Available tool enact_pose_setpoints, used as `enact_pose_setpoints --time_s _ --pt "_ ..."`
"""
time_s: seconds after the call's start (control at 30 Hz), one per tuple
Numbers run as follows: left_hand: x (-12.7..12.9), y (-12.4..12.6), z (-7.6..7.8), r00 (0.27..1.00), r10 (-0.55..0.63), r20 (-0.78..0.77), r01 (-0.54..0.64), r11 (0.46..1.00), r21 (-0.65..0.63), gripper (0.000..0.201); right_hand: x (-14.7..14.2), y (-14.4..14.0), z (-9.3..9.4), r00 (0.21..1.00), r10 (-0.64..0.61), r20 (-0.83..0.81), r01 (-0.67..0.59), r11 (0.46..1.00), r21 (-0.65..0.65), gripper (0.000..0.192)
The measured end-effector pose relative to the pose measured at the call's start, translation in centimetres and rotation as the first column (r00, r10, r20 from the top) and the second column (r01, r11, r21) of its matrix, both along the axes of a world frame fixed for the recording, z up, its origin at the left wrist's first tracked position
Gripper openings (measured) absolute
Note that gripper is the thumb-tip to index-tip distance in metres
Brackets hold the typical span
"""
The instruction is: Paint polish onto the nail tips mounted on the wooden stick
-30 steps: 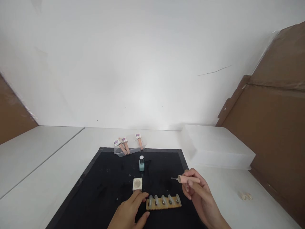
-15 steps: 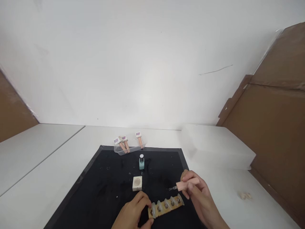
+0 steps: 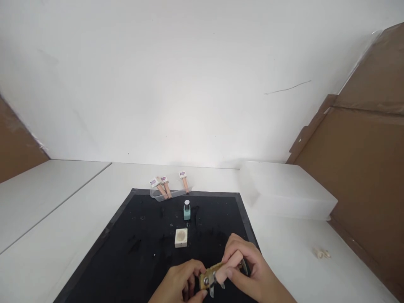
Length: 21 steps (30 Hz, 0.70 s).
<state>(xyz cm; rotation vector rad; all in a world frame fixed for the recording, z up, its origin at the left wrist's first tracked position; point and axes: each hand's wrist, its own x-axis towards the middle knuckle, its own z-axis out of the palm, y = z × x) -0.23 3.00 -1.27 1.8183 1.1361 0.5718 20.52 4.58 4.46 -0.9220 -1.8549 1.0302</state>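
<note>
My left hand (image 3: 183,281) pinches the left end of a yellowish strip (image 3: 206,275) bearing clear false nail tips (image 3: 212,290) and round metal studs. Closed around the pink handle of a nail polish brush (image 3: 230,266), my right hand (image 3: 249,267) is over the strip's right part and hides much of it. The brush tip points down to the left at the nail tips; whether it touches one, I cannot tell. Beyond my hands lies a small white square block (image 3: 181,238) with a round beige centre. A teal nail polish bottle (image 3: 187,211) with a dark cap stands behind it.
At the back edge of the black mat (image 3: 126,235), a clear tray (image 3: 160,198) holds several pink-handled bottles (image 3: 184,182) with white labelled ends. A white box (image 3: 293,189) stands at the right. Small cream pieces (image 3: 322,253) lie on the white table. Brown cardboard (image 3: 356,168) walls the right side.
My right hand has moved left and down, bringing the brush from beside the strip to over it. The strip has turned and tilted, with its nail tips now pointing toward me.
</note>
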Motion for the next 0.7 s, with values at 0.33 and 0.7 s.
enact_pose_setpoints --time_s 0.33,0.7 --pt "0.24 0.25 0.62 0.999 -0.023 0.038 0.023 1.0 -0.004 0.022 -0.11 -0.17 0.16 0.997 0.07 0.029 -0.071 0.997 0.043 0.016" --pt "0.26 0.17 0.53 0.998 -0.004 0.061 0.005 1.0 -0.022 0.022 -0.1 0.09 0.13 1.0 -0.024 0.005 0.024 0.999 0.039 0.007"
